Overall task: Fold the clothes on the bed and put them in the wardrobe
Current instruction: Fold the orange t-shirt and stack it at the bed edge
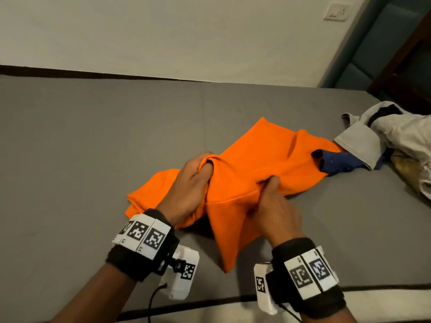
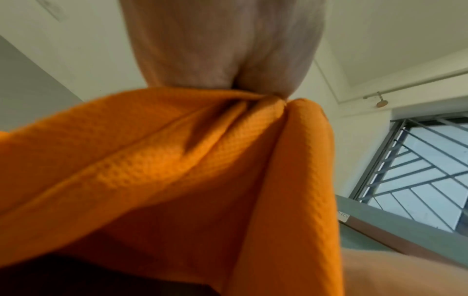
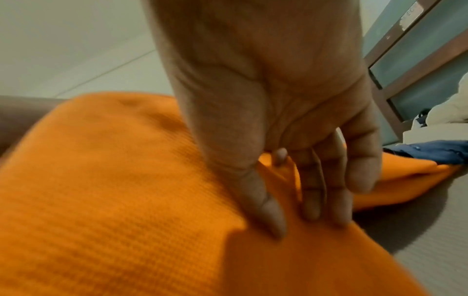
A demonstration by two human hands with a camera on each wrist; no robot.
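An orange garment (image 1: 251, 164) lies bunched across the middle of the grey bed (image 1: 81, 141). My left hand (image 1: 198, 173) grips a gathered fold at its left side, fingers curled into the cloth. In the left wrist view the orange garment (image 2: 152, 160) hangs in pleats from that grip. My right hand (image 1: 270, 190) pinches a fold near the garment's front edge. In the right wrist view my right hand (image 3: 286, 200) has thumb and fingers closed on the orange garment (image 3: 113, 190). A flap of the garment hangs toward me between my wrists.
A dark blue garment (image 1: 338, 162) lies against the orange one's far right end, with a pale grey-white heap of clothes (image 1: 396, 136) beyond it. A wall (image 1: 186, 36) with a socket (image 1: 337, 12) runs behind the bed. A teal and wood-framed panel (image 1: 384, 50) stands at the back right.
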